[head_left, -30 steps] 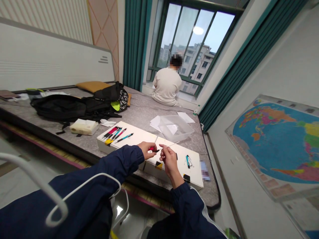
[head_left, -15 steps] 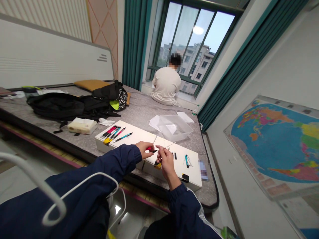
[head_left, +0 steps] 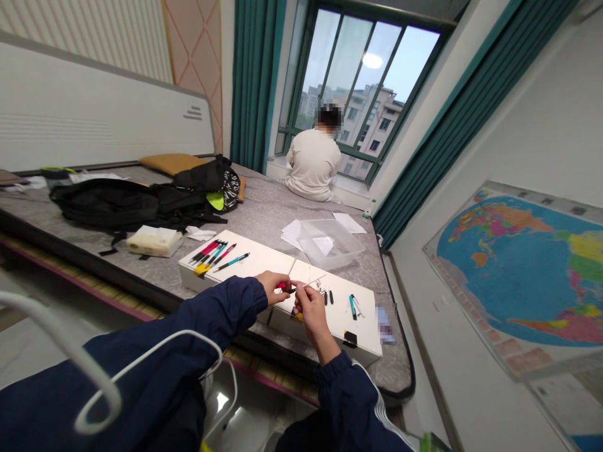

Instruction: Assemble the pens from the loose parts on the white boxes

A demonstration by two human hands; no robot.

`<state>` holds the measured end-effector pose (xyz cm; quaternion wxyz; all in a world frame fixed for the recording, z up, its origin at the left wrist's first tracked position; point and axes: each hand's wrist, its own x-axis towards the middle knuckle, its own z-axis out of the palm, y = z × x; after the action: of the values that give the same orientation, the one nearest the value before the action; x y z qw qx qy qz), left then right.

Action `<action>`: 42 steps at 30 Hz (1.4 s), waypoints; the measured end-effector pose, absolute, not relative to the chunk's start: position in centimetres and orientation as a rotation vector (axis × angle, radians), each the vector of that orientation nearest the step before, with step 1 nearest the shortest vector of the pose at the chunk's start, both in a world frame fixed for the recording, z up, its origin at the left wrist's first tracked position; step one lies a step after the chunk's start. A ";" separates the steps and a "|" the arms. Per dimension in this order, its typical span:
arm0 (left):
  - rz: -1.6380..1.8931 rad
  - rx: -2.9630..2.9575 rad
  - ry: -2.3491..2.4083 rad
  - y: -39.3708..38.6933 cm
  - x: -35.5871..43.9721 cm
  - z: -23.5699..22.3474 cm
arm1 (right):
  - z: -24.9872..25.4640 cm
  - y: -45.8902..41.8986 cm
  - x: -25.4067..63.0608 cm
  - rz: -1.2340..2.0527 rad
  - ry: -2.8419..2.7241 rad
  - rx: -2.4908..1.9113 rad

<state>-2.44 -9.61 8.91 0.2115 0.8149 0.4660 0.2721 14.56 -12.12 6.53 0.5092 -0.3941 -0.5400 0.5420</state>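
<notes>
My left hand (head_left: 273, 285) is closed around a red pen part (head_left: 282, 285) with a dark tip pointing right. Close beside it, my right hand (head_left: 311, 306) pinches a thin whitish stick (head_left: 316, 280), which looks like a pen refill. Its far end sticks out up and to the right. Both hands are just above a white box (head_left: 367, 326), their fingertips almost meeting; whether the two parts touch is too small to tell. Small black pen parts (head_left: 328, 297) lie right of my right hand. Farther right are turquoise pen parts (head_left: 353, 307).
Several red and turquoise pens (head_left: 211, 252) lie on the box's left half. Behind it are a clear plastic bin (head_left: 330, 245) and paper sheets. A tissue pack (head_left: 154, 241) and black backpack (head_left: 113, 199) lie leftward. A person (head_left: 313, 160) sits by the window. A white cable (head_left: 164, 333) crosses my left sleeve.
My right hand has moved slightly left and its raised index finger has come down into a pinch. The thin stick has shifted left with it. My left hand stays nearly in place.
</notes>
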 end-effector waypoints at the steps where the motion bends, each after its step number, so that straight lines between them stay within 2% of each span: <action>1: 0.750 2.264 1.305 -9.6 -2.4 8.9 | 6.5 -12.1 14.6 1.294 -1.319 -0.960; 17: 0.770 2.261 1.290 -8.9 -2.4 7.5 | 7.8 -12.5 14.9 1.205 -1.494 -1.024; 30: 0.770 2.311 1.294 -9.1 -2.0 7.6 | 9.4 -11.5 16.2 0.866 -1.401 -1.026; 42: 0.906 2.081 1.252 -8.8 -0.9 7.3 | 8.8 -11.0 15.6 0.853 -1.400 -1.043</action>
<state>-0.90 -8.81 7.29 0.2712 0.7728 0.4648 0.3363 15.63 -11.01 8.76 0.5642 -0.4433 -0.5949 0.3624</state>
